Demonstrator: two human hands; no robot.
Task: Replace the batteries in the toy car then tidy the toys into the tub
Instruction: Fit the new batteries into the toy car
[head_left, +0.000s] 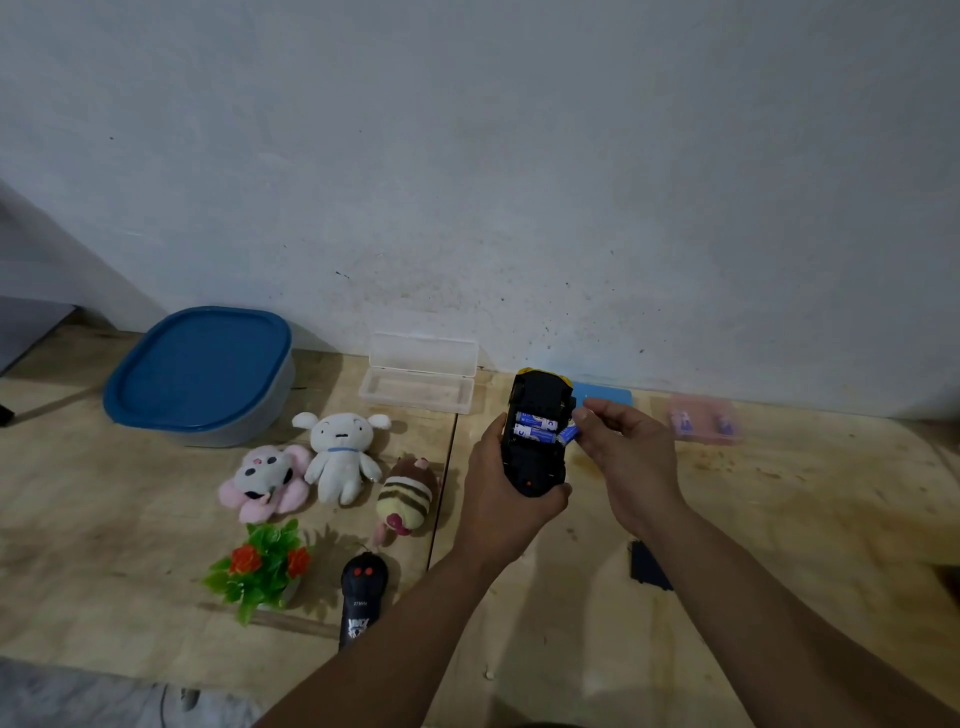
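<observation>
My left hand (506, 488) grips the toy car (537, 415), black underside up, yellow body at its far end. Two blue batteries (535, 427) lie in its uncovered battery bay. My right hand (626, 457) pinches a third blue battery (568, 434) at the bay's right edge. A grey tub with a blue lid (200, 371) stands at the back left. A black flat piece, perhaps the battery cover (647, 566), lies on the table under my right forearm.
On the wooden table (779, 519): white plush dog (340, 452), pink plush (265, 480), striped plush (405, 499), plastic plant (262, 566), black remote (361, 597). An open clear case (418, 384), a blue case (605, 395) and a pink case holding batteries (704, 418) sit by the wall.
</observation>
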